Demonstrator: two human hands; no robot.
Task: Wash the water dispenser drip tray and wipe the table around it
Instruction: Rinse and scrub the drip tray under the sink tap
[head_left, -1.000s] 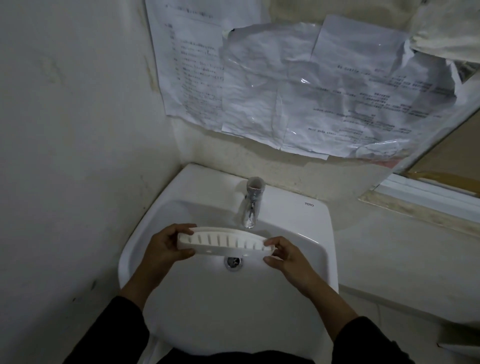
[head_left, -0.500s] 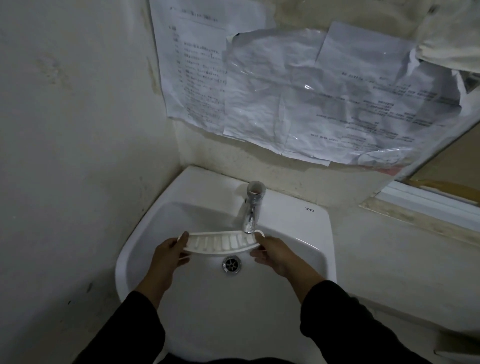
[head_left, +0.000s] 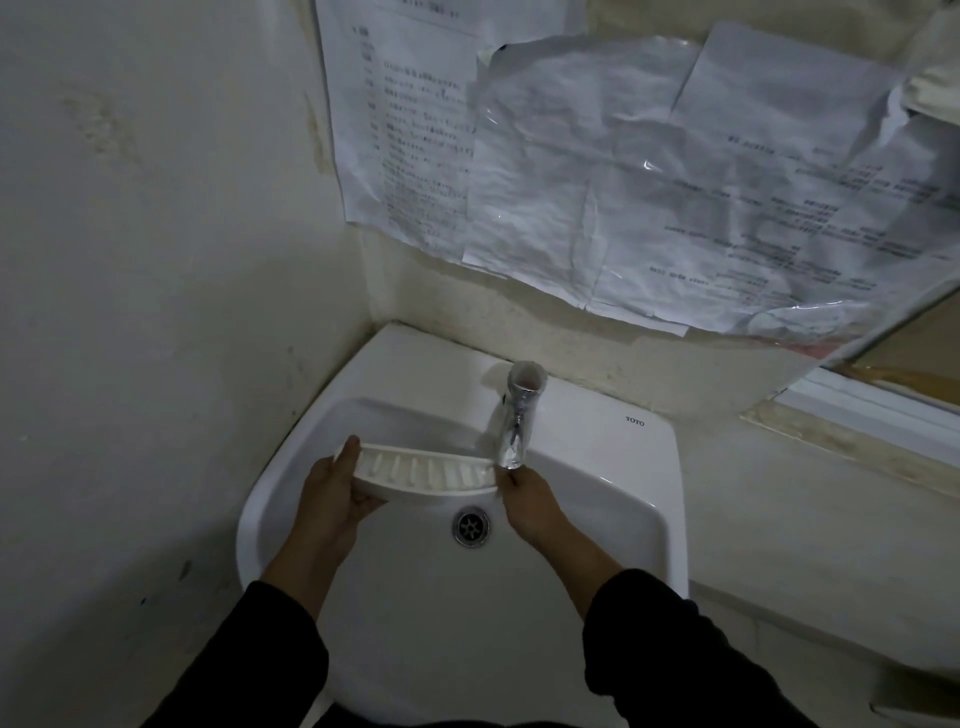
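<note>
- The white sink (head_left: 613, 525) stands in the wall corner.
- The drip tray (head_left: 423, 475) is white, long and slotted, held over the basin, its right end under the faucet (head_left: 517, 423).
- The left hand (head_left: 332, 496) and right hand (head_left: 530, 501) each grip one end.

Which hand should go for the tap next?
Right. The right hand pinches the drip tray end just below the faucet spout, so it is nearest. The left hand cups the far end and can likely support the tray alone.

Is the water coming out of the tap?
Cannot tell: no stream shows below the tap, though the drip tray sits under it.
</note>
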